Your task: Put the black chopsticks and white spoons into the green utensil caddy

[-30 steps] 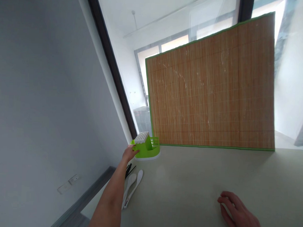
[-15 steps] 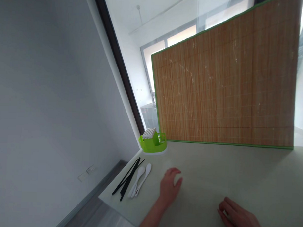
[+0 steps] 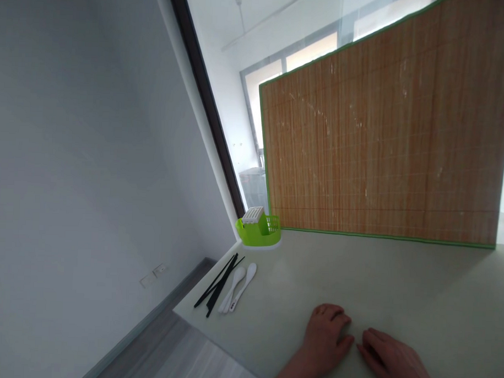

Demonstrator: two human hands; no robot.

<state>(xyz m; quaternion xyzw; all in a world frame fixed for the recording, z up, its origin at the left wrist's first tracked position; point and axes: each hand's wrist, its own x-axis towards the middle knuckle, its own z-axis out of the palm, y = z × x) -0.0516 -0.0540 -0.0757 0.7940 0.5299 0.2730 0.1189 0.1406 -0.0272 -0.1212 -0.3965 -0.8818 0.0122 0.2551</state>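
Note:
My left hand (image 3: 328, 336) rests on the pale table (image 3: 289, 300), its fingers lightly bent and the thumb apart from them, with nothing in between. Just to the right lies my right hand (image 3: 392, 359), close to the left thumb but not touching it. Its fingers are curled loosely, with a gap to the thumb and no object visible there. Left of both hands are several white spoons (image 3: 243, 287) lying close together. Beside the spoons, black chopsticks (image 3: 221, 284) lie crossed in a loose bunch near the table's left edge.
A green utensil caddy (image 3: 256, 233) with a white slotted part stands at the table's far left corner. Behind the table, a bamboo mat (image 3: 381, 144) with green edging covers part of a glass pane. A grey wall (image 3: 91, 167) rises to the left.
My left hand has moved right, away from the spoons, and now lies close to my right hand. The right hand has barely moved. The view has shifted slightly.

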